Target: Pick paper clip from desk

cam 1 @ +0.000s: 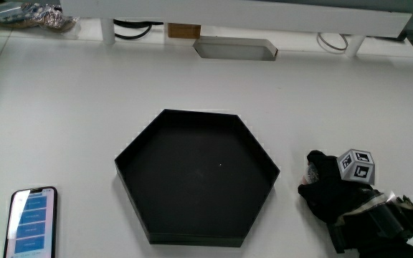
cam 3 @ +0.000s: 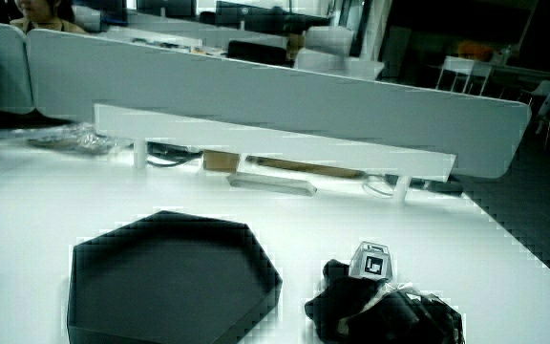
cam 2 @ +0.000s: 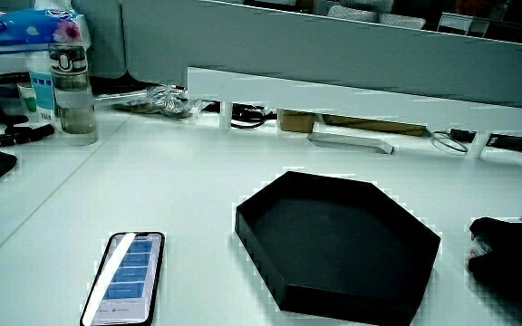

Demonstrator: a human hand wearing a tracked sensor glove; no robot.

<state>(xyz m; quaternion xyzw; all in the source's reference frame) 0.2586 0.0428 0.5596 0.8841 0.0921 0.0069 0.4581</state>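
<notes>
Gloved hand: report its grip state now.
Black gloved hand, resting on the white table beside the black hexagonal tray: grip cannot be told.

Glaring bright off the white table (cam 1: 63,107), washing out surface detail; looking dim past the partition (cam 3: 285,105); showing jagged edges round the black tray (cam 2: 270,222) in both side views.

Paper clip (cam 1: 309,172): pale speck, mostly hidden under hand (cam 1: 339,195).

Black hexagonal tray (cam 1: 267,161); phone (cam 1: 31,222) beside it.
</notes>
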